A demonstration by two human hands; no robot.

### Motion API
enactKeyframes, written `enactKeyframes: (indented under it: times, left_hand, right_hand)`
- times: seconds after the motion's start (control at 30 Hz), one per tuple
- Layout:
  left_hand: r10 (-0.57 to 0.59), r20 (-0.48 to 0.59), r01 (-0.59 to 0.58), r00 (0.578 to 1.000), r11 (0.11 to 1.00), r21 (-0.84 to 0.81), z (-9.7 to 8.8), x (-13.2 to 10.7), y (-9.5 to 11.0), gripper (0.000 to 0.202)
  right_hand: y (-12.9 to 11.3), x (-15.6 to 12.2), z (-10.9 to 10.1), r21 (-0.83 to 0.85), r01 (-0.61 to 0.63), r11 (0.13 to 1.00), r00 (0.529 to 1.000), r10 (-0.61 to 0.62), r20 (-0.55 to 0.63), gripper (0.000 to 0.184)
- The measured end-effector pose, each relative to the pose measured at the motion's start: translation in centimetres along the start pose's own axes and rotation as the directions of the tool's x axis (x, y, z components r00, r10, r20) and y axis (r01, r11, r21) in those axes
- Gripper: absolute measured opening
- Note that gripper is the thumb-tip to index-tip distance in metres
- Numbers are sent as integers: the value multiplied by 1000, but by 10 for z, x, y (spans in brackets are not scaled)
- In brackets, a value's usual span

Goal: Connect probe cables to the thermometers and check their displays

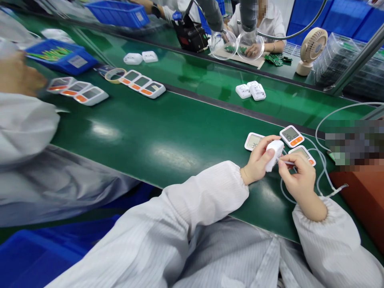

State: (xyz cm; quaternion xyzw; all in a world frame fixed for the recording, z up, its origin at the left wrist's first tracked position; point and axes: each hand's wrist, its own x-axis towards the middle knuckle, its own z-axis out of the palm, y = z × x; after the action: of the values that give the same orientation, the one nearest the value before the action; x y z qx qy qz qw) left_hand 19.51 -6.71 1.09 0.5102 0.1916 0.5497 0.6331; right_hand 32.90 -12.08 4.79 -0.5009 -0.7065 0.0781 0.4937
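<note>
My left hand (pixel 256 162) is closed around a small white plastic meter (pixel 274 155), tilted so its display is out of sight. My right hand (pixel 300 176) pinches the end of a thin pale tube (pixel 288 162) against the side of that meter. Whether the tube end sits inside it I cannot tell. Around my hands lie similar meters with grey displays: one (pixel 253 141) partly behind my left hand, one (pixel 291 136) with orange buttons just beyond, and another (pixel 310 160) partly covered by my right hand. Clear tubing (pixel 324 172) loops to the right of them.
More orange-buttoned meters (pixel 142 84) stand in rows at the left. White housings (pixel 252 91) rest on the green bench's far strip. A blue bin (pixel 64 56) and tape roll (pixel 115 75) are near a co-worker's blurred hand (pixel 22 76). A brown box (pixel 360 200) borders the right.
</note>
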Motion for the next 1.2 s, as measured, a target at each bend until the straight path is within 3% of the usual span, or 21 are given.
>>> enactKeyframes:
  times: [0.17, 1.2]
  left_hand:
    - [34, -11, -33, 999, 997, 72, -1, -1, -2, 57]
    - [57, -18, -53, 998, 983, 178, -1, -5, -3, 65]
  right_hand:
    - [1, 0, 1, -11, 54, 998, 998, -54, -21, 8]
    - [0, 0, 2, -50, 51, 997, 999, -52, -9, 11]
